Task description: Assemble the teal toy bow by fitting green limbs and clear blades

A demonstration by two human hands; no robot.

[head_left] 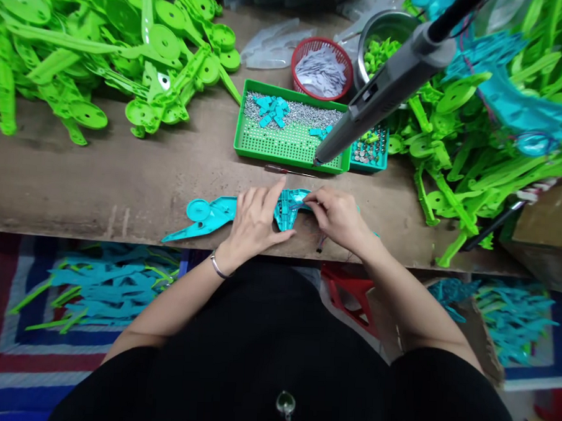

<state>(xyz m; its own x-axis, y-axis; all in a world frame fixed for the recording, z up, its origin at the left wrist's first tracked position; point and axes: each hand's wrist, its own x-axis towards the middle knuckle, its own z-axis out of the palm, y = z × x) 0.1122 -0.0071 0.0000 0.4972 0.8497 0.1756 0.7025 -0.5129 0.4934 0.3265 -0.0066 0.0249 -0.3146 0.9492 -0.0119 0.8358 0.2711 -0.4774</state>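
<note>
A long turquoise plastic shell [220, 209] lies on the bench near its front edge, its hollow inside facing up. My left hand [255, 219] lies across its middle, fingers over the far side and thumb along the near side, holding it. My right hand [336, 216] pinches thumb and forefinger together at the shell's ribbed centre section [288, 209]; what is between the fingertips is too small to make out. Thin dark wires [320, 242] hang out below the right hand. Part of the shell's right end is hidden under that hand.
Behind the shell stands a green tray [251, 148] of screws and small turquoise pieces; a thin screwdriver [287, 170] lies before it. A grey electric screwdriver [384, 84] hangs over the tray. A red basket [298, 81] sits behind. Green part piles [143, 49] flank both sides.
</note>
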